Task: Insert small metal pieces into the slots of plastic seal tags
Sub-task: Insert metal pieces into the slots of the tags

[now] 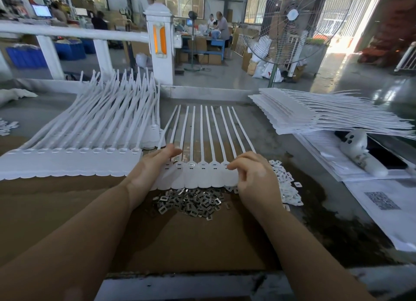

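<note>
A joined strip of white plastic seal tags (202, 176) lies in front of me, its long tails pointing away. One slot near the strip's middle holds a metal piece (191, 164). My left hand (153, 165) rests flat on the strip's left end, fingers straight. My right hand (254, 174) sits at the right end, its thumb and forefinger pinched together over a slot; what they pinch is too small to tell. A heap of small metal pieces (191, 201) lies just below the strip.
A finished strip pile (74, 161) lies to the left, a stack of strips (315, 113) at the back right. White plastic inserts (286, 183) are heaped at my right hand. Papers (382, 201) and a white bottle (360, 152) lie right. A fan (292, 23) stands behind.
</note>
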Tool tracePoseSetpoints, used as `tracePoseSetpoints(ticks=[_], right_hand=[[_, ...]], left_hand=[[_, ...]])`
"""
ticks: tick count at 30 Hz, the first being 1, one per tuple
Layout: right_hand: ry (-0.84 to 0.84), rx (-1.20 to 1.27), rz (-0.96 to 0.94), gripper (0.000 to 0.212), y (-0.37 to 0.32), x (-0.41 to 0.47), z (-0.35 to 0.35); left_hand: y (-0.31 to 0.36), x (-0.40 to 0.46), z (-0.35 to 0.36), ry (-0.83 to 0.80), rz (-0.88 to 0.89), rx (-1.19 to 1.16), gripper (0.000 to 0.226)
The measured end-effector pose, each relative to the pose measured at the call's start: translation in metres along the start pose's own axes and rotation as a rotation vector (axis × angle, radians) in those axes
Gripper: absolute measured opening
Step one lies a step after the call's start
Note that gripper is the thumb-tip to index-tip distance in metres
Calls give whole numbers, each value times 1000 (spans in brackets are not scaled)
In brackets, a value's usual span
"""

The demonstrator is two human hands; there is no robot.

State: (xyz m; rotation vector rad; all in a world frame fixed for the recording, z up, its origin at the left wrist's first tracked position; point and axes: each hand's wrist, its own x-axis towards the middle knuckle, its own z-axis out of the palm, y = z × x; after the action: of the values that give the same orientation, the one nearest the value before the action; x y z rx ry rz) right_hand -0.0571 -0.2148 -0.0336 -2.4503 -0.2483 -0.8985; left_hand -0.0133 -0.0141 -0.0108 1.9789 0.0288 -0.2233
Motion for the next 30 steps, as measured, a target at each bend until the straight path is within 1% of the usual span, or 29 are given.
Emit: tracePoseSetpoints(ticks=[1,2,3,7,9,13,16,19,22,27,30], right_hand=[[33,13,-5,28,2,-1,0],[62,20,-10,28,4,-2,0],[81,22,-13,28,5,-3,1],[125,13,-55,28,6,-5,2],[146,1,-77,28,5,-6,2],[149,-11,-91,28,3,-7,3],[138,-23,-93,27,2,-7,3],[128,-41,-107,27,1,-8,2],[115,-51,-120,26,1,-8,1],[125,-55,-143,26,1,-9,1],[120,-66,-158,26,0,-9,1]], left_hand=[[-7,-7,-3,-8,65,-54,41],[-13,-5,-4,-9,95,-56,39],[-14,-7,-5,6,89,-86,37],[-20,3,-6,70,50,-48,36],[-21,9,-7,112,45,-52,30],[-18,9,-11,141,131,60,20],[-11,5,-11,244,213,185,11],[-5,0,-13,331,253,214,8],[-1,-4,-16,321,290,253,10],[3,-10,-16,276,311,239,8],[3,-10,-19,294,321,254,8]])
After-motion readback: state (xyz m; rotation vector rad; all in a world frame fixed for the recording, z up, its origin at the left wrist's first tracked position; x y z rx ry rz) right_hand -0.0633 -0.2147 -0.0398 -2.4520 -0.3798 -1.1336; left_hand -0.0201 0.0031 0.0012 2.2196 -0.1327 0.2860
